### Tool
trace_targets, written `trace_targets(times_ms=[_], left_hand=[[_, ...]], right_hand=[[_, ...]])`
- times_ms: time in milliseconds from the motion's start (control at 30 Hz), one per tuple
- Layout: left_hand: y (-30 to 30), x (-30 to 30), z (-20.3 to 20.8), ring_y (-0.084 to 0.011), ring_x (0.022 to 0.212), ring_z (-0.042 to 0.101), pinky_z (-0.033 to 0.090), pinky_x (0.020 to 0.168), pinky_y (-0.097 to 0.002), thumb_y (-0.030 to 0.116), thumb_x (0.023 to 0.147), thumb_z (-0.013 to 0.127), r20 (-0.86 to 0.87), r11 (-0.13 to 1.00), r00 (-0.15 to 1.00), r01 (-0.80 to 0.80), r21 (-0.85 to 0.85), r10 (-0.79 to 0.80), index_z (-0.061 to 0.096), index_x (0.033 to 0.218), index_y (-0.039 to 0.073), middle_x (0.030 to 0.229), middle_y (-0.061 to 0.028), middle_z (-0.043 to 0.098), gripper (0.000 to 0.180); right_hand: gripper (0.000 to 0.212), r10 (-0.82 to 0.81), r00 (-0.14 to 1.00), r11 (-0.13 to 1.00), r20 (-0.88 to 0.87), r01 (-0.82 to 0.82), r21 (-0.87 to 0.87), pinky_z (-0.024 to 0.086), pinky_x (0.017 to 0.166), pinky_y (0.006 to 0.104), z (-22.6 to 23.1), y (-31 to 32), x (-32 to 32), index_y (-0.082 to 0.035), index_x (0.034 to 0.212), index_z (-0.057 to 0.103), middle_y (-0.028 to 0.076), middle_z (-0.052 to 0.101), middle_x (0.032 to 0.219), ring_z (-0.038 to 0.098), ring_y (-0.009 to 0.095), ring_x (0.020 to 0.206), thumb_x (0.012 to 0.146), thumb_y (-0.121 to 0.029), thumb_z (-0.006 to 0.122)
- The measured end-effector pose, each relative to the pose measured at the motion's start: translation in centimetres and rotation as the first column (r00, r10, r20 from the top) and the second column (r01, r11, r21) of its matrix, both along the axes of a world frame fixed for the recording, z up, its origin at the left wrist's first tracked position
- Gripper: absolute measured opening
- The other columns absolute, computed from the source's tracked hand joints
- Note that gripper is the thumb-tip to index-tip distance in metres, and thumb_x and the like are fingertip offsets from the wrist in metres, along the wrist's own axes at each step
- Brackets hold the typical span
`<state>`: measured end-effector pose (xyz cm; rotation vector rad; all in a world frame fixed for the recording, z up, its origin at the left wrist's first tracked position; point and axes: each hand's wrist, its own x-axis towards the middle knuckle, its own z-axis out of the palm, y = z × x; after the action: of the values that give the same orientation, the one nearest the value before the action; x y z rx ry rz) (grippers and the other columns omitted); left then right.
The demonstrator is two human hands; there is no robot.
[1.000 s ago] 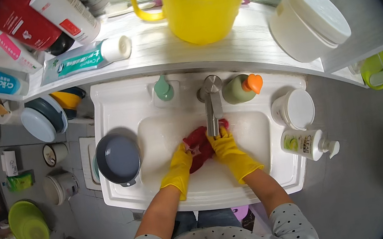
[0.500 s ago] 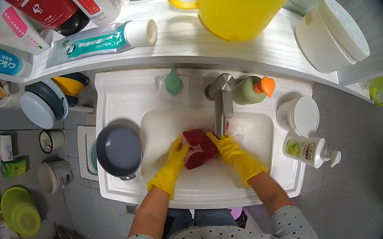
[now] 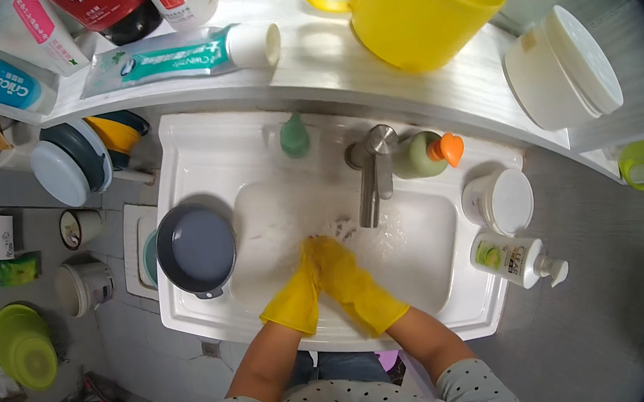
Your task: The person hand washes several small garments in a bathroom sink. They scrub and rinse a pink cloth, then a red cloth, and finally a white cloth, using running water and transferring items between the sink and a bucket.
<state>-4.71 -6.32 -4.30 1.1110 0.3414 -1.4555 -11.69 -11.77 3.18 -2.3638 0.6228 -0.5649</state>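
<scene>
In yellow rubber gloves, my left hand (image 3: 299, 286) and my right hand (image 3: 346, 276) are pressed together low in the white sink (image 3: 432, 284). Both look closed, with fingers bunched against each other. Whatever they hold is hidden by the gloves; no red cloth shows in the basin. Just beyond the hands lies the drain (image 3: 343, 228). The metal faucet (image 3: 369, 186) reaches over the basin to the right of them, and wet ripples spread below its spout.
A grey pot (image 3: 197, 251) of liquid stands on the sink's left side. Along the right rim are a green bottle with an orange pump (image 3: 419, 156), a white tub (image 3: 499, 201) and a white pump bottle (image 3: 507, 259). A shelf (image 3: 308, 46) carrying toiletries and a yellow mug (image 3: 422, 6) overhangs the back.
My hands have come together and drawn nearer to me, the right one leaving the spout. The red cloth, spread between them before, is out of sight. The view has shifted slightly.
</scene>
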Motion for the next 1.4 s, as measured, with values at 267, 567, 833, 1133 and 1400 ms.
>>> trace_targets(times_ms=[267,567,833,1133,1400], left_hand=[[0.0,2.7,0.3,-0.0256,0.094,0.067,0.053,0.075,-0.0391,0.032,0.076,0.079,0.627,0.888,0.645,0.196,0.416,-0.436,0.065,0.107,0.004,0.105,-0.0122,0.069,0.044],[1.9,2.3,-3.6,-0.0256,0.1,0.067,0.053,0.083,-0.0362,0.019,0.083,0.069,0.62,0.809,0.54,0.233,0.54,-0.569,0.061,0.113,0.004,0.108,-0.0133,0.069,0.034],[0.9,1.4,1.4,-0.0252,0.096,0.065,0.055,0.08,-0.0409,0.036,0.09,0.074,-0.153,0.967,0.97,-0.209,-0.144,0.187,0.059,0.122,0.008,0.113,-0.007,0.064,0.045],[-0.2,1.1,2.9,-0.029,0.099,0.065,0.052,0.08,-0.0443,0.045,0.097,0.057,-0.517,0.979,0.853,-0.165,-0.124,0.078,0.065,0.11,0.009,0.108,-0.0137,0.067,0.039],[-1.5,2.2,1.2,-0.0329,0.087,0.068,0.048,0.093,-0.0425,0.024,0.083,0.071,0.463,0.905,0.812,0.173,0.387,-0.354,0.068,0.109,0.006,0.095,-0.0116,0.072,0.032]], right_hand=[[0.057,-0.135,0.85,0.931,-0.509,0.284,0.227,0.044,0.1,0.051,-2.6,-8.3,-6.4,-0.015,0.137,0.048,0.021,0.057,0.13,0.052,0.046,0.118,0.086,-0.033,0.067],[0.078,-0.184,0.884,0.709,-0.43,0.422,0.564,0.037,0.108,0.0504,-9.9,-5.8,-6.0,-0.016,0.153,0.029,0.014,0.045,0.146,0.044,0.031,0.135,0.087,-0.026,0.068],[0.077,-0.066,0.983,0.695,-0.174,0.17,0.698,0.042,0.107,0.0429,-4.3,-2.3,-4.7,-0.007,0.15,0.035,0.026,0.048,0.141,0.049,0.041,0.128,0.082,-0.012,0.071],[0.05,0.074,0.947,0.959,-0.312,0.018,0.284,0.047,0.094,0.052,3.3,1.4,-0.4,-0.013,0.141,0.047,0.022,0.065,0.12,0.062,0.044,0.107,0.094,-0.024,0.059],[0.058,0.008,0.8,0.732,-0.6,0.404,0.549,0.052,0.091,0.0443,5.9,-7.7,-2.6,-0.014,0.145,0.044,0.022,0.062,0.125,0.063,0.038,0.11,0.092,-0.024,0.064]])
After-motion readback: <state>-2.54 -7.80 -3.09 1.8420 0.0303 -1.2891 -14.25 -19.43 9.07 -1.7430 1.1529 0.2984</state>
